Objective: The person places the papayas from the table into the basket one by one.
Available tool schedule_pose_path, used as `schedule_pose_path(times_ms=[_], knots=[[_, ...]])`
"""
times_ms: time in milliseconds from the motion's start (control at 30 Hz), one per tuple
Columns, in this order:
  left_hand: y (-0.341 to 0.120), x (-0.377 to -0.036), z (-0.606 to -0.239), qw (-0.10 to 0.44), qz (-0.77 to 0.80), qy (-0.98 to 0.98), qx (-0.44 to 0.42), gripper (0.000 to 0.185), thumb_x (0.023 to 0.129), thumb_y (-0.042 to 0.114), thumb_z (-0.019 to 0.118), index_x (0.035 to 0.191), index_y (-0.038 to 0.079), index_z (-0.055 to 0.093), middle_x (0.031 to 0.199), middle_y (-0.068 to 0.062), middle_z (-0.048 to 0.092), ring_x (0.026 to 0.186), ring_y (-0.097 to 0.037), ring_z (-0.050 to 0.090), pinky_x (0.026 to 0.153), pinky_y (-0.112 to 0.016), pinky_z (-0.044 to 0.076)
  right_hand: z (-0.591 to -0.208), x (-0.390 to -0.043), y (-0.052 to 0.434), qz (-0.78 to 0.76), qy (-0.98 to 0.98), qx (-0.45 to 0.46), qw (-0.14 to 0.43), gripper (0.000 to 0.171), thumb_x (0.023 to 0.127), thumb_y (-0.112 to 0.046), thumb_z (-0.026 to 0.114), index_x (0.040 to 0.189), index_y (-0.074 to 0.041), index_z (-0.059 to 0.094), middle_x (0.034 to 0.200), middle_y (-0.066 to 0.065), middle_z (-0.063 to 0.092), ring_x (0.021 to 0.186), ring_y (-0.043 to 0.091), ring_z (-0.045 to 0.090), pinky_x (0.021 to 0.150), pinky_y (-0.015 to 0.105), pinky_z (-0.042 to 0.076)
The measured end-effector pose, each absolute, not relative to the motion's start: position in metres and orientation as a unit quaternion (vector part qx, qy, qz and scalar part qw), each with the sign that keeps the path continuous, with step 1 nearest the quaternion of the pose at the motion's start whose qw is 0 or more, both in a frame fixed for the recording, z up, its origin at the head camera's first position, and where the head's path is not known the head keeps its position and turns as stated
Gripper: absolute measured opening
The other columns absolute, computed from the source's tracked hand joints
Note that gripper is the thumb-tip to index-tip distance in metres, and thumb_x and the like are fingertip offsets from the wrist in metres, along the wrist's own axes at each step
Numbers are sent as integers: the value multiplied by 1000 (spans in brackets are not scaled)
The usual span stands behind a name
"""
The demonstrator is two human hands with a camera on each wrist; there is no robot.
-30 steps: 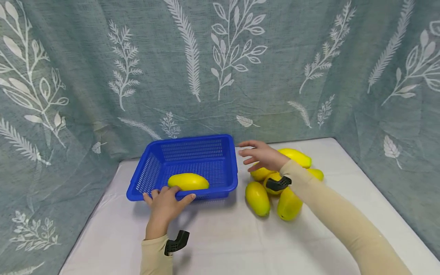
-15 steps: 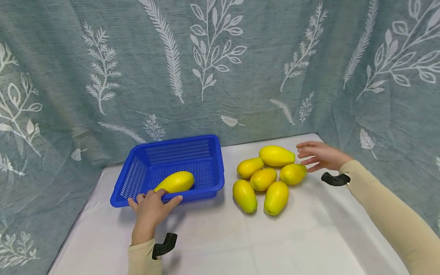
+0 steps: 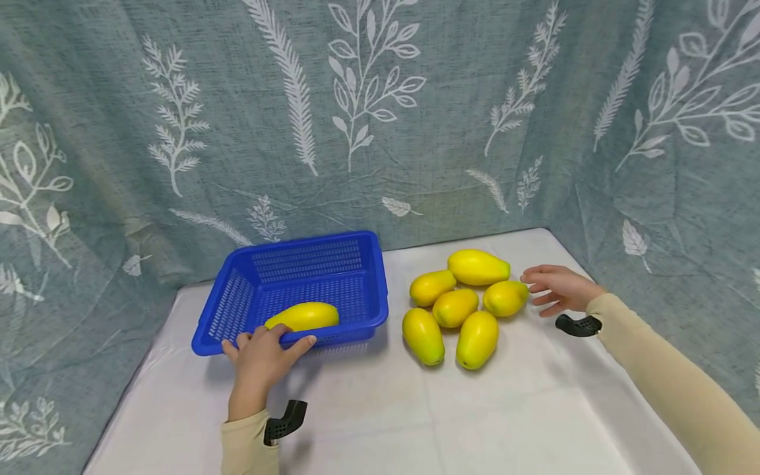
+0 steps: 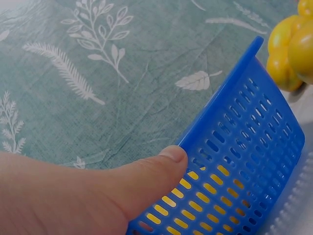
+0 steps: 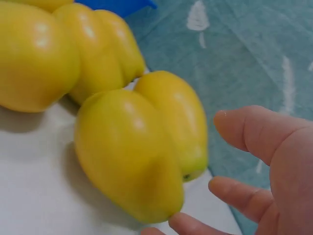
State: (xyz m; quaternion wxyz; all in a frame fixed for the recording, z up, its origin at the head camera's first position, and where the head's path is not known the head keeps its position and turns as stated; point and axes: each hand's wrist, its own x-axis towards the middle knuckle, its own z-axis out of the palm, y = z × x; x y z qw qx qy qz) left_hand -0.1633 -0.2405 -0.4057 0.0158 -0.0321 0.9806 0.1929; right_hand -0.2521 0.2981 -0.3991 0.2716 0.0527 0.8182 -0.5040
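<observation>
My left hand grips the near rim of a blue plastic basket, its thumb on the outer wall in the left wrist view. One yellow papaya lies in the basket against the near side, partly behind that hand. Right of the basket, several yellow papayas with greenish tips lie in a cluster. My right hand hovers with fingers spread at the cluster's right side, holding nothing. Closest to it is the rightmost papaya, whose tip is by the fingertips in the right wrist view; whether they touch I cannot tell.
A white cloth covers the table. Grey-green curtains with white leaf prints hang behind and at both sides. Two front papayas, one left and one right, lie nearest me.
My right hand has swung right from beside the basket, across the papayas, then dropped slightly. The papaya in the basket has turned a little. The head view has shifted; my left hand stays on the rim.
</observation>
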Motion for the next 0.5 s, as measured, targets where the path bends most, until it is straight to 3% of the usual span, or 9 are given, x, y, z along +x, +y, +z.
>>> schedule_pose_path(times_ms=[267, 500], knots=[[-239, -162, -406, 13, 201, 979, -32, 71, 91, 60, 65, 129, 0, 65, 131, -35, 57, 127, -64, 35, 108, -85, -2, -414, -261, 269, -484, 830, 67, 269, 84, 102, -42, 55, 160, 2, 14, 154, 34, 29, 120, 40, 57, 86, 40, 61], [-241, -162, -406, 3, 209, 977, -36, 67, 91, 57, 67, 128, 0, 66, 130, -34, 58, 128, -63, 36, 109, -84, -3, -427, -268, 253, -500, 821, 86, 260, 82, 102, -39, 56, 162, -3, 13, 155, 31, 29, 118, 37, 54, 86, 39, 62]])
